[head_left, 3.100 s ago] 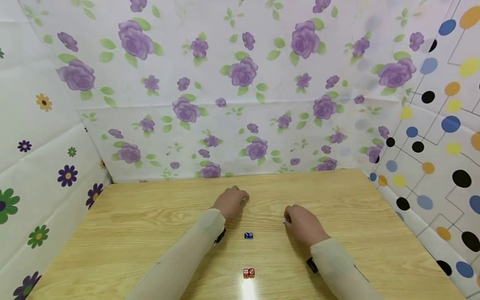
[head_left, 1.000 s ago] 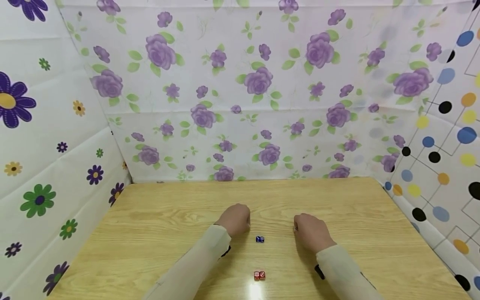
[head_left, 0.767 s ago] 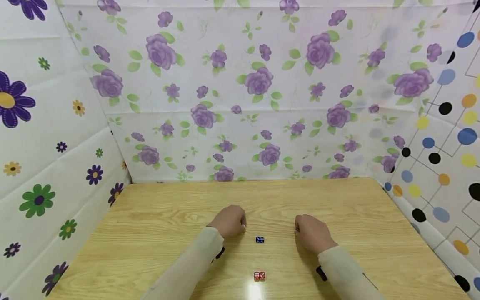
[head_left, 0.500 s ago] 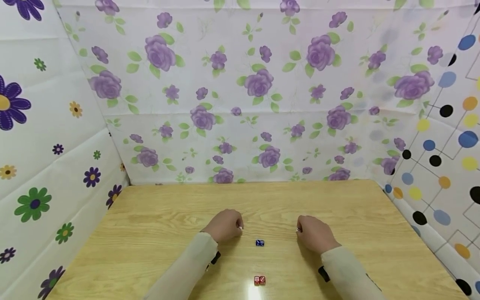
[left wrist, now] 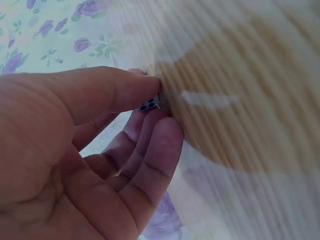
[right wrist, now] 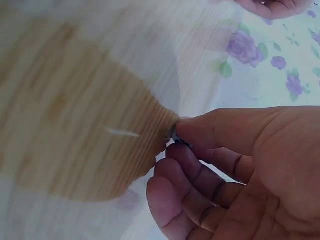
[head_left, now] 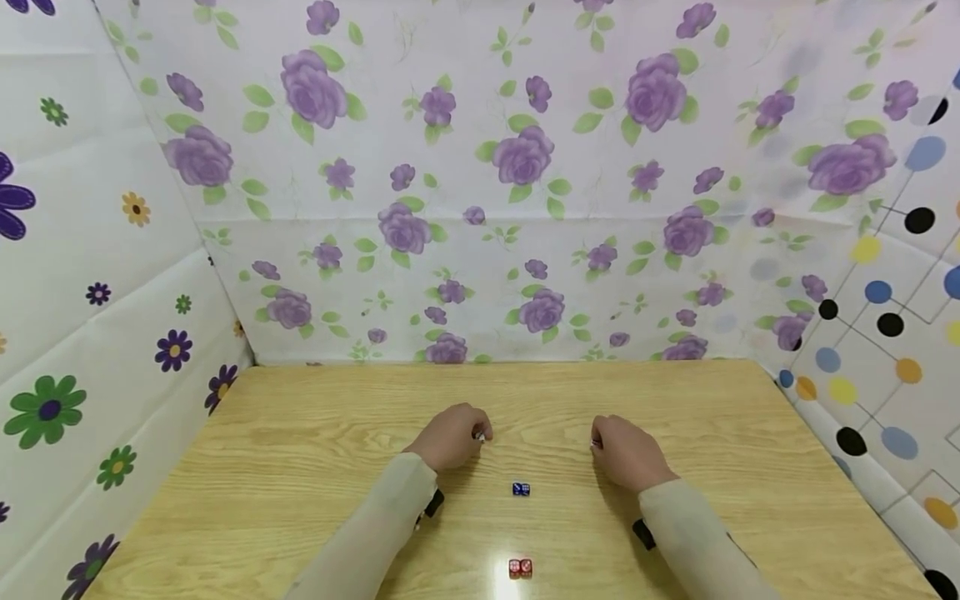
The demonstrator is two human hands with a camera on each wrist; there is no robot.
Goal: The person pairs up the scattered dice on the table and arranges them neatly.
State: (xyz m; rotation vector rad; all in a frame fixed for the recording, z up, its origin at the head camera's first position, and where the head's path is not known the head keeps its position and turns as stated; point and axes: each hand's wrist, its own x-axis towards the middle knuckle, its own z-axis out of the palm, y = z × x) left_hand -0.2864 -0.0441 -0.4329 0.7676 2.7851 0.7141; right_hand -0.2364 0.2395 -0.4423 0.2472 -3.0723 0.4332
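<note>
My left hand [head_left: 452, 437] pinches a small white die with dark dots [left wrist: 148, 105] between thumb and fingertips, low over the wooden table. Part of that die is covered by the thumb. To the right, my right hand [head_left: 630, 454] pinches another small pale die [right wrist: 176, 136], mostly hidden by its thumb and fingers, right at the tabletop. Between the hands and a little nearer to me lies a pair of blue dice [head_left: 521, 489], side by side. Nearer still, two red dice [head_left: 521, 567] sit together in the same way.
The wood-grain table [head_left: 300, 500] is bounded at the back by a cloth with purple roses [head_left: 525, 158]. A flower-print cloth [head_left: 45, 333] hangs on the left and a dotted one [head_left: 885, 350] on the right. A light reflection shines near the red dice.
The left hand has drawn back from farther up the table and shifted left. Over the last half second both hands have moved slightly away from the blue dice. All blue and red dice stay put.
</note>
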